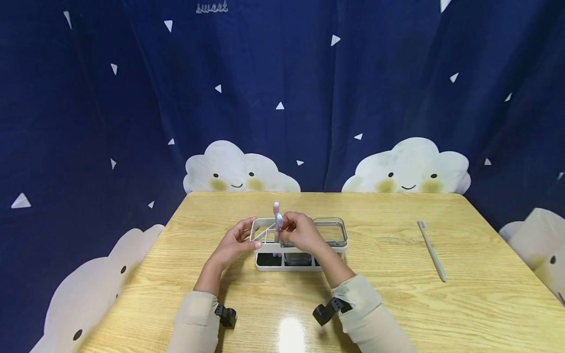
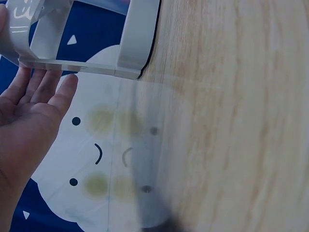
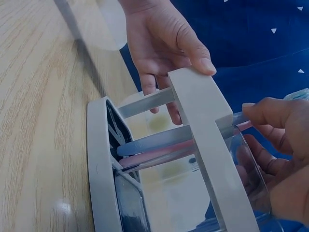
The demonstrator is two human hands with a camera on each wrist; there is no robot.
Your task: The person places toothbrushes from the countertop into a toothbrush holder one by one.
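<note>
A white toothbrush holder (image 1: 269, 248) with a clear cup (image 1: 330, 233) at its right end stands on the table. My left hand (image 1: 236, 244) grips the holder's left end, thumb on the top rim and fingers against the side (image 2: 41, 89). In the left part of the holder, a blue toothbrush (image 3: 157, 140) and a pink toothbrush (image 3: 159, 154) stand side by side, handles down near the base. My right hand (image 1: 300, 230) pinches the blue toothbrush just above the top rim; the pink one passes right behind those fingers.
Off to the right, a grey-white toothbrush (image 1: 432, 252) lies on the wooden table (image 1: 379, 314). A dark blue curtain (image 1: 273, 63) with clouds and triangles hangs behind the table's back edge. Black cameras (image 1: 324, 314) are strapped to both sleeves.
</note>
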